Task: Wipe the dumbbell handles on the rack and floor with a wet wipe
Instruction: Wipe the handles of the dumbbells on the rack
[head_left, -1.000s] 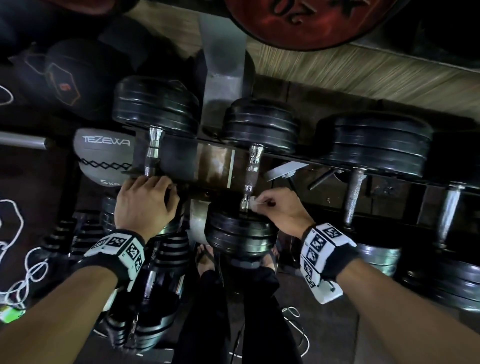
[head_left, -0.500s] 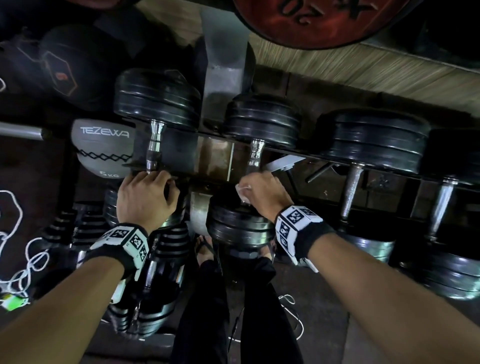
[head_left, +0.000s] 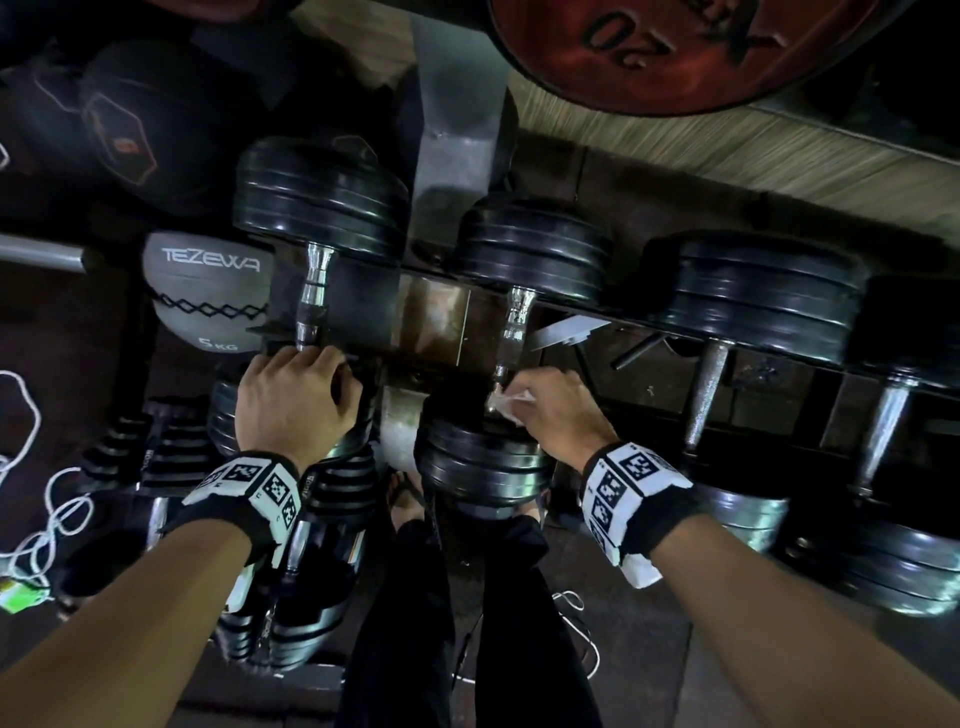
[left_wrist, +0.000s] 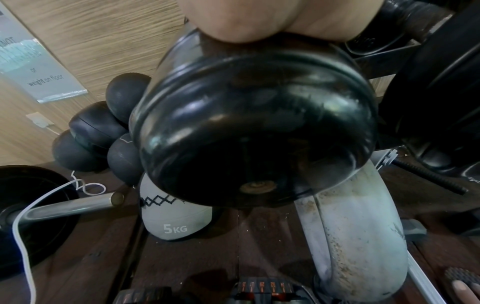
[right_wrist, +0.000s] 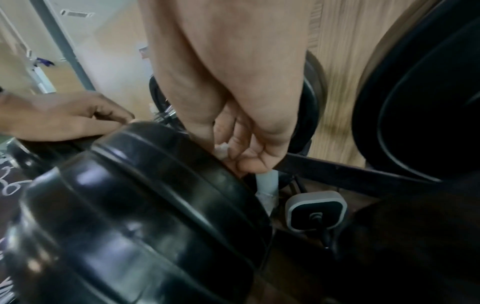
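Black plate dumbbells with chrome handles lie across the rack (head_left: 431, 317). My right hand (head_left: 524, 402) pinches a crumpled white wet wipe (head_left: 506, 402) against the near end of the middle dumbbell's handle (head_left: 514, 327), just above its front plates (head_left: 480, 462). In the right wrist view the wet wipe (right_wrist: 221, 149) peeks out between thumb and curled fingers (right_wrist: 249, 158). My left hand (head_left: 301, 387) rests over the front plates of the left dumbbell, fingers curled over their top edge below its handle (head_left: 311, 306). In the left wrist view those front plates (left_wrist: 254, 127) fill the frame under my palm.
Two more dumbbells (head_left: 753, 296) lie on the rack to the right. A grey 5 kg ball (head_left: 208, 291), dark balls and a barbell end (head_left: 41, 257) sit left. Adjustable dumbbells (head_left: 291, 597) and white cord (head_left: 47, 509) lie on the floor. A red plate (head_left: 675, 47) hangs above. My feet stand below the rack.
My right hand slid up the middle handle with the wipe, then came back down to its near end. The left hand stayed on the left dumbbell's plates.
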